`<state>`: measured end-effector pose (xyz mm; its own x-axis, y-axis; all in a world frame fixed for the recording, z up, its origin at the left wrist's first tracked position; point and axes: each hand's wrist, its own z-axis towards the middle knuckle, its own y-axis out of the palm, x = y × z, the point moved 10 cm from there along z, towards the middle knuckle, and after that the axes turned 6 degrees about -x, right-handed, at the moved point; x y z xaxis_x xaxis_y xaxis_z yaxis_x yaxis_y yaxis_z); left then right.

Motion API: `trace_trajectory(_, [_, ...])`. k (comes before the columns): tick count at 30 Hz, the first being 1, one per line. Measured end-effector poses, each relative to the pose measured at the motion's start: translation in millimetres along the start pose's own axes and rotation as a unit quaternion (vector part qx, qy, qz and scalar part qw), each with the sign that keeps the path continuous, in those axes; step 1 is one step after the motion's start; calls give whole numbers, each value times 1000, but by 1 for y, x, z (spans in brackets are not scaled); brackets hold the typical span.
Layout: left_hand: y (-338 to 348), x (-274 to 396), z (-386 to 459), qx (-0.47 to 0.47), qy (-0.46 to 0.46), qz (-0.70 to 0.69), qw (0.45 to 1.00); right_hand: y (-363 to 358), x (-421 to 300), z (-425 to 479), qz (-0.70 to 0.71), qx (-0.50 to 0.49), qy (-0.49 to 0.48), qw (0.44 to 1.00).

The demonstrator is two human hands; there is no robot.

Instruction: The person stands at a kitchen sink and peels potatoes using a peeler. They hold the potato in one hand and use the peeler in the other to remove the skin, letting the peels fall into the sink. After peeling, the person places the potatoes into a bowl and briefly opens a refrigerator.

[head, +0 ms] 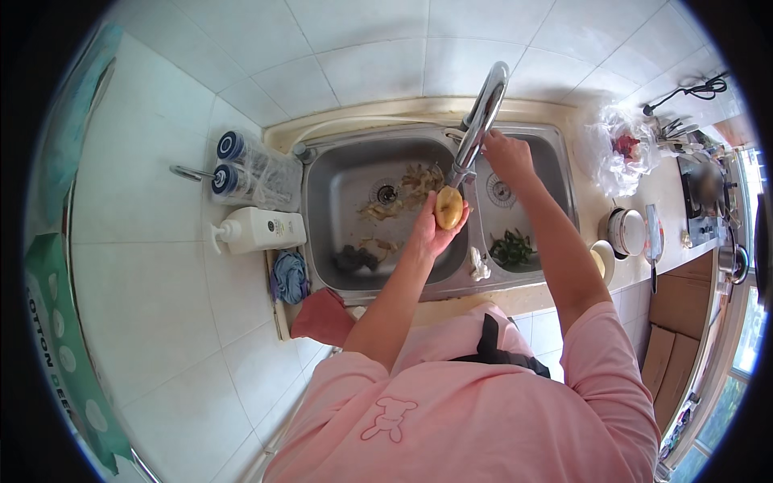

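My left hand (436, 228) holds a yellow, oval potato (449, 208) just below the spout of the chrome faucet (483, 115), over the large left sink basin (332, 199). My right hand (510, 158) reaches past the spout to the faucet's base, its fingers curled at the handle; the spout partly hides the contact. Brown peelings (421, 184) lie in the left basin near the drain strainer (384, 193). A dark, wadded scrubber or cloth (356, 258) sits at that basin's front. In the right basin (546, 181) is a bunch of green leaves (512, 247).
A crumpled white scrap (480, 264) rests on the divider's front end. Left of the sink are a white pump bottle (259, 229), plastic-wrapped blue-capped containers (253, 169) and a blue cloth (290, 278). Rightward stand a plastic bag (622, 148), stacked bowls (628, 232) and a cleaver (652, 241).
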<state>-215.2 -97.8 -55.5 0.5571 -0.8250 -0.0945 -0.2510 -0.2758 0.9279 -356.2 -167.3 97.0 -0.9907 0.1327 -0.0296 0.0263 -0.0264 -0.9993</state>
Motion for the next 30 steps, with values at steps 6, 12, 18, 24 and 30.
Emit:
trace_trajectory(6, [-14,13,-18,73,55,-32,995,-6,-23,-68,180,32,68,981])
trace_trajectory(12, [-32,18,-32,107,88,21,990,25,-92,-141,270,-117,-3,956])
trace_trajectory(18, [-48,22,-47,149,104,76,980,18,-109,-155,275,-65,-6,959])
trace_trajectory(24, [-27,20,-70,175,105,118,972,11,-114,-163,256,-41,-1,966])
trace_trajectory(30, [-25,19,-76,169,116,136,969,8,-123,-165,273,-40,-25,961])
